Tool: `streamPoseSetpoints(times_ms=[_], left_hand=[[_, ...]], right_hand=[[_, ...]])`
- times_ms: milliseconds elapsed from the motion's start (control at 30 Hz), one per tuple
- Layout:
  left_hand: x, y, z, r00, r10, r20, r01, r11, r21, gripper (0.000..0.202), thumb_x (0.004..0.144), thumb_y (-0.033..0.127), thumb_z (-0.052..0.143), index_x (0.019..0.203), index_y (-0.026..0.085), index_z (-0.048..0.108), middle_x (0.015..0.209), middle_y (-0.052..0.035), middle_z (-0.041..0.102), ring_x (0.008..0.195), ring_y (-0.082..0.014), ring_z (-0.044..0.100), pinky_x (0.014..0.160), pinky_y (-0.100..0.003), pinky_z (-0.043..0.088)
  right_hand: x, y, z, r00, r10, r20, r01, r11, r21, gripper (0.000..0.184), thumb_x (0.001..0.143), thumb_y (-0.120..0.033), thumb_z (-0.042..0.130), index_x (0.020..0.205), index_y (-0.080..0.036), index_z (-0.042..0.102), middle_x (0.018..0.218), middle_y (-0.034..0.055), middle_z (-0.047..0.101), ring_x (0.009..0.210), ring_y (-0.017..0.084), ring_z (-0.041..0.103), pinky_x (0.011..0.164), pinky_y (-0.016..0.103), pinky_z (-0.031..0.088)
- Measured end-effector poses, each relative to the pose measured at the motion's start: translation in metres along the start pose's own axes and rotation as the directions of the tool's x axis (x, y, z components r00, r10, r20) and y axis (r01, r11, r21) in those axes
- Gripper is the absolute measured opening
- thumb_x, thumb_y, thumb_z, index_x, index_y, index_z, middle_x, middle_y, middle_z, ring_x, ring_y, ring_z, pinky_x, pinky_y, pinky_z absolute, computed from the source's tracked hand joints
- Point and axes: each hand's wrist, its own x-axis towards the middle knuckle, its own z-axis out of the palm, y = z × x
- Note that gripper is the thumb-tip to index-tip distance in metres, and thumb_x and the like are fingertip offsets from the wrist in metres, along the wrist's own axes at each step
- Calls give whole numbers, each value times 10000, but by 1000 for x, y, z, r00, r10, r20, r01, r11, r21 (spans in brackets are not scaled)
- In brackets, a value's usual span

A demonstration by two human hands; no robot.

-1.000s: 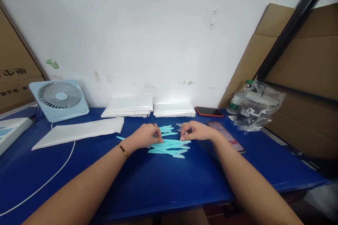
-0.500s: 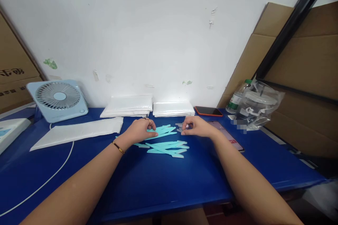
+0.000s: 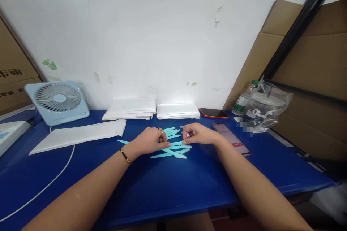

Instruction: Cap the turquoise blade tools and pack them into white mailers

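Several teal eyebrow razors (image 3: 176,155) lie crossed in a loose pile on the blue tabletop. A second cluster of teal razors (image 3: 171,131) rests just behind it. My left hand (image 3: 151,140) is closed in a pinch, its thumb and fingertips on a teal razor pointing right. My right hand (image 3: 197,134) is closed too, with thumb and forefinger pinched at the right end of that razor. Whatever is between its fingertips is too small to make out. Small clear plastic pieces (image 3: 182,127) lie behind the right fingers, mostly hidden.
White packets (image 3: 130,107) and another white stack (image 3: 178,111) stand along the wall. A flat white sleeve (image 3: 78,136) and a blue fan (image 3: 58,101) are at left. Right are a lit phone (image 3: 230,138), a dark phone (image 3: 214,113), a bottle (image 3: 242,101) and a bagged cup (image 3: 265,110).
My right hand has come slightly left and nearer, away from the clear pieces. My left hand has moved right and nearer, from the rear razors to the front pile. Both hands now nearly meet.
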Motion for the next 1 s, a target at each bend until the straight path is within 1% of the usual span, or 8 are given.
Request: streamPoseSetpoints(times_ms=[167,367,433,500,600,767,867,1000], left_hand=[[1,-2,-2,999,-8,-42,9,1000,27,302,806,466,493,713,218,638,741,9,644,649,-130,553,590,-233,333],[1,-22,-10,975,-199,-102,207,975,78,258,766,466,537,775,234,652,762,9,641,691,-153,565,592,-242,332],[1,-22,-9,978,-183,-99,192,977,90,263,737,479,569,811,243,657,787,10,633,712,-156,569,602,-243,337],[1,-17,-6,991,-118,-67,124,987,100,264,727,492,579,796,252,665,796,13,627,748,-160,574,636,-246,344],[2,-8,2,998,-59,-28,62,992,110,253,731,483,580,750,249,674,779,9,629,790,-168,574,697,-259,343],[3,-5,5,996,-91,13,90,991,100,224,759,425,561,716,231,664,750,14,652,689,-146,564,642,-252,336],[2,-13,-3,991,-129,-31,132,982,134,216,767,399,554,701,221,659,740,11,657,678,-146,566,626,-252,334],[1,-21,-12,973,-204,-111,219,965,144,225,764,416,550,755,223,664,780,2,652,721,-160,577,617,-250,338]], right_hand=[[0,8,-3,998,21,-59,-20,1000,22,282,663,-429,699,744,-164,646,704,0,572,602,107,478,543,217,364],[-2,31,-13,943,134,-305,-159,985,-59,288,652,-418,703,755,-154,654,754,41,623,655,144,522,574,246,378],[-4,30,-14,960,116,-254,-139,988,-72,283,655,-414,702,774,-160,664,798,46,632,695,153,538,600,249,392],[-4,24,-11,989,81,-125,-90,994,-65,276,660,-415,701,785,-170,676,814,39,629,718,154,549,611,244,399],[-3,15,-4,999,38,21,-36,994,-106,259,643,-401,717,776,-180,692,820,32,619,726,153,546,608,237,393],[0,14,0,995,47,86,-38,994,-107,213,685,-372,680,740,-166,680,760,26,621,661,139,532,572,234,374],[-2,21,-6,996,85,-41,-88,994,-58,208,694,-358,669,761,-161,661,766,28,632,682,147,551,588,236,387],[-6,27,-14,958,156,-242,-182,979,-90,247,676,-375,679,785,-155,657,758,36,633,651,145,539,564,239,379]])
